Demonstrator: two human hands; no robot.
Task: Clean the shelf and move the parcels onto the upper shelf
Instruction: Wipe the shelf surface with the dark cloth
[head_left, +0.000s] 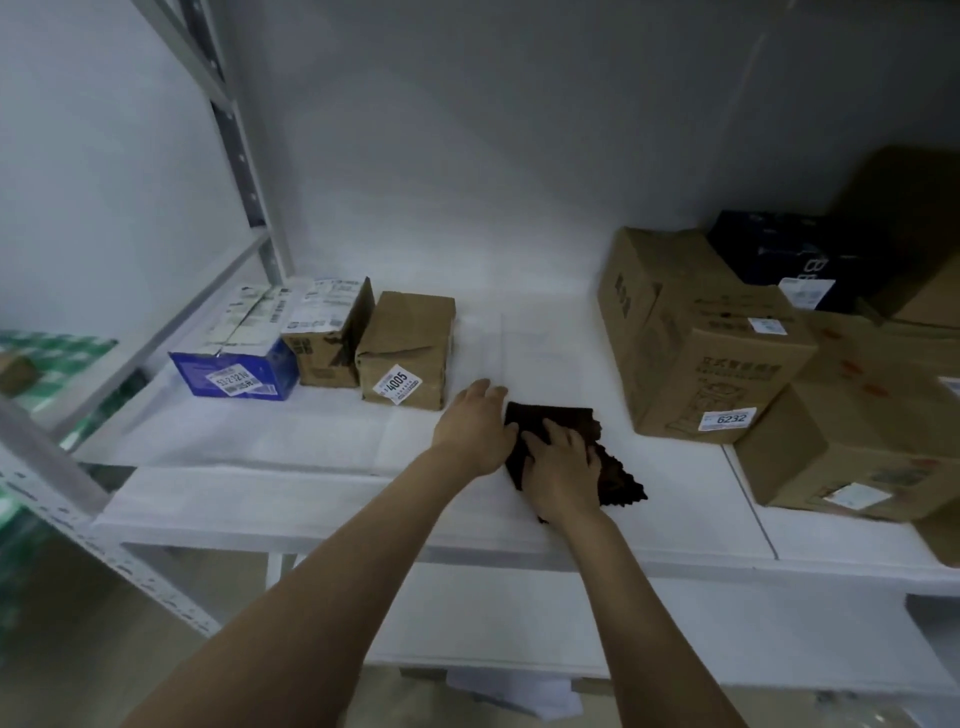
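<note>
A dark brown cloth (613, 467) lies on the white shelf (311, 499) near its middle. My right hand (563, 470) presses flat on the cloth with fingers spread. My left hand (475, 431) rests beside it on the cloth's left edge, fingers pointing to the back. Three small parcels stand in a row at the left: a blue box (236, 369), a brown box with a torn label (324, 338), and a brown box marked 4005 (408, 351). A larger carton marked 6232 (696, 338) stands at the right.
More cartons (852, 447) and a dark blue box (779, 252) are stacked at the far right. A grey perforated upright (244, 171) rises at the back left. A lower white shelf (519, 623) lies below. Green packages (47, 364) sit on the neighbouring rack at left.
</note>
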